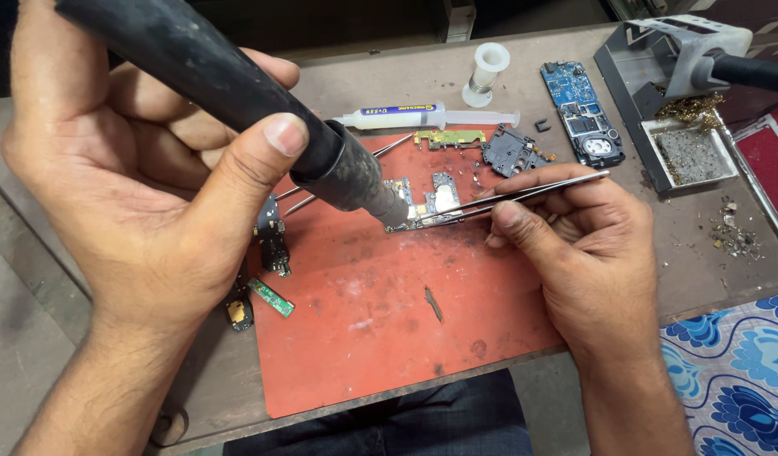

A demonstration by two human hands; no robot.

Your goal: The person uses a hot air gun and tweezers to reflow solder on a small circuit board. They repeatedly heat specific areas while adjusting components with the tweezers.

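My left hand [136, 177] grips a thick black hot-air wand [262, 110], its nozzle tip pointing down at a small circuit board [429, 203] on a red work mat [389, 312]. My right hand [575, 236] pinches metal tweezers [524, 192] whose tips rest against the board's right side. The board carries metal shields and small parts.
A flux syringe [406, 116], a solder spool [486, 72], a blue circuit board [582, 111], a dark frame piece [511, 150] and a green strip board [450, 138] lie behind. A soldering stand with brass wool [685, 105] sits far right. Small boards [271, 270] lie at the mat's left edge.
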